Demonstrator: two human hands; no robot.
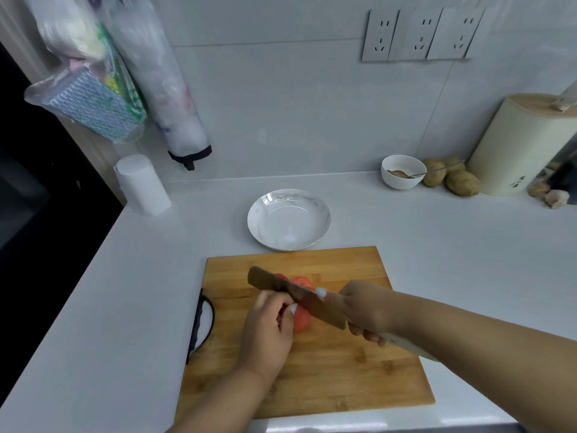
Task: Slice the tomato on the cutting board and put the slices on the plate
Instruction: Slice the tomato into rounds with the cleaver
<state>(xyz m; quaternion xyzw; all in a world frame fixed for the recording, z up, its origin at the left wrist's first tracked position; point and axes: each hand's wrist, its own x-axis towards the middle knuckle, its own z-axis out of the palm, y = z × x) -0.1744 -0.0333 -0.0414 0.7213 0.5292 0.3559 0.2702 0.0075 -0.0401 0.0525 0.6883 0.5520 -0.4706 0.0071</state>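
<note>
A red tomato point(302, 318) lies near the middle of the wooden cutting board point(327, 370). My left hand point(268, 329) grips its near left side with curled fingers. My right hand point(365, 310) is closed on the handle of a wide knife point(293, 292), forefinger on the blade. The blade crosses the tomato diagonally, and red flesh shows on both sides of it. A white plate point(315, 206) with nothing on it stands just beyond the board's far edge.
A white bowl point(402, 171) with a spoon and several potatoes point(462, 182) sit at the back right beside a cream knife block point(518, 145). A white roll point(142, 185) stands at the back left. Bags hang on the wall. The counter's left edge drops off.
</note>
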